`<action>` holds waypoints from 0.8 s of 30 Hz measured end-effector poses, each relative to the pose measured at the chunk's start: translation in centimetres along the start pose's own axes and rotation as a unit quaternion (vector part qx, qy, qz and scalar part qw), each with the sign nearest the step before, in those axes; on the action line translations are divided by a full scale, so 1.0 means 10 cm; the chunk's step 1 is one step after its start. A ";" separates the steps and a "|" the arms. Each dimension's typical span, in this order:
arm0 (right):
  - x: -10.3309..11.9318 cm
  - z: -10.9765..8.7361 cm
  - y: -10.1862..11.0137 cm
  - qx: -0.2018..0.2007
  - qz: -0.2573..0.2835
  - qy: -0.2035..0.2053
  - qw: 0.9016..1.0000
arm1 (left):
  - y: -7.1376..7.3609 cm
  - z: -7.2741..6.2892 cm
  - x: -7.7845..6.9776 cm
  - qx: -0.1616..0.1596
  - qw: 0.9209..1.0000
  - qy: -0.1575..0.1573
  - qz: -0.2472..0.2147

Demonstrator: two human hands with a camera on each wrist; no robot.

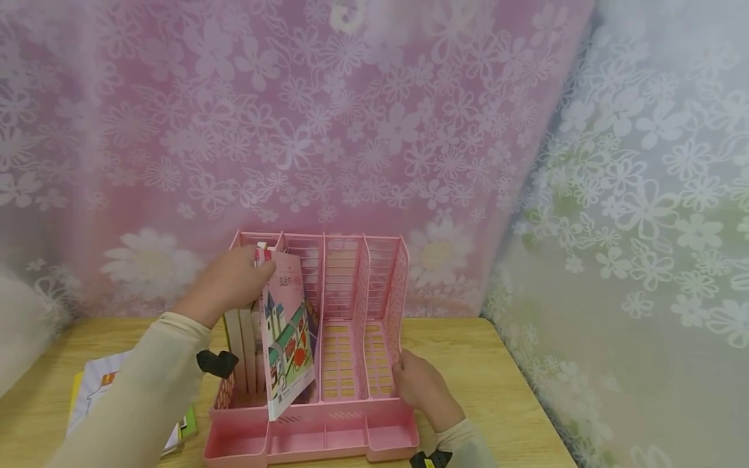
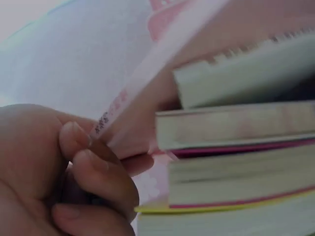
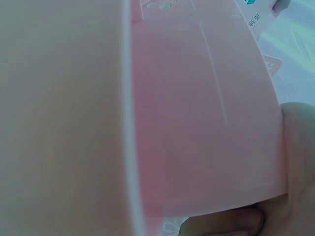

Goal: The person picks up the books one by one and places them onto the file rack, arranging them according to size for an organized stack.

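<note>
A pink desktop book organizer (image 1: 345,411), with upright slots and a row of trays in front, stands on the table. My left hand (image 1: 236,281) pinches the top of the spine of a thin pink picture book (image 1: 287,344). The book is tilted over the left slots, its cover facing right. In the left wrist view, thumb and fingers hold its pale spine (image 2: 142,78) beside several thicker books (image 2: 216,182). My right hand (image 1: 428,385) grips the organizer's right side wall, low down near the front. The right wrist view shows fingers at the edge of that smooth side panel (image 3: 211,128).
Several books (image 1: 99,383) lie stacked on the wooden table (image 1: 468,370) at the left, partly behind the left sleeve. Behind the table hangs a pink floral curtain (image 1: 351,130), and a pale floral one (image 1: 638,260) is at the right.
</note>
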State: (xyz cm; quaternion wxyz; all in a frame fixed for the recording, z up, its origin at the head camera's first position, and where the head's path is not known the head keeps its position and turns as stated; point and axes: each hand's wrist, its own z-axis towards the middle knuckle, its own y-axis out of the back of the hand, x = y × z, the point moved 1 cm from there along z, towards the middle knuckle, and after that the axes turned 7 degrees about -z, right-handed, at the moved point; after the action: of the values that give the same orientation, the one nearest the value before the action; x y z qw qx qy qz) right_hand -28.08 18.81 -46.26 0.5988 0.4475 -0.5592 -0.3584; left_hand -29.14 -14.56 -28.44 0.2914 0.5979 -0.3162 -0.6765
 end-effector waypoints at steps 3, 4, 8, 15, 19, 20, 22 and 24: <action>0.00 -0.01 0.01 -0.003 -0.001 -0.001 1.000 | -0.02 -0.03 -0.03 -0.010 1.000 -0.006 -0.007; 0.00 -0.01 0.01 -0.003 -0.002 -0.001 1.000 | -0.03 -0.04 -0.04 -0.018 1.000 -0.009 -0.008; 0.02 -0.01 0.02 -0.002 -0.001 0.001 1.000 | -0.07 -0.10 -0.05 -0.059 0.998 -0.008 -0.024; 0.02 0.01 -0.01 0.000 0.000 -0.002 1.000 | -0.19 -0.17 -0.03 -0.139 0.988 -0.029 -0.056; 0.02 0.01 -0.03 0.005 0.005 -0.005 1.000 | -0.25 -0.24 -0.02 -0.223 0.968 -0.087 -0.082; 0.02 0.01 -0.03 0.004 0.006 -0.006 1.000 | -0.26 -0.25 -0.03 -0.254 0.958 -0.109 -0.080; 0.02 0.00 -0.02 0.005 0.008 -0.008 1.000 | -0.29 -0.27 -0.03 -0.310 0.937 -0.152 -0.060; 0.01 -0.01 -0.02 0.005 0.007 -0.007 1.000 | -0.34 -0.28 -0.05 -0.345 0.920 -0.182 -0.039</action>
State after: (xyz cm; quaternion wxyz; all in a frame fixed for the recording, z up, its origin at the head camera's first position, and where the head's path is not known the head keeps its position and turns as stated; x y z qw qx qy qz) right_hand -27.99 18.67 -46.40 0.5953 0.4438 -0.5685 -0.3543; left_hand -26.40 -12.29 -31.00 0.3905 0.3386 -0.0873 -0.8516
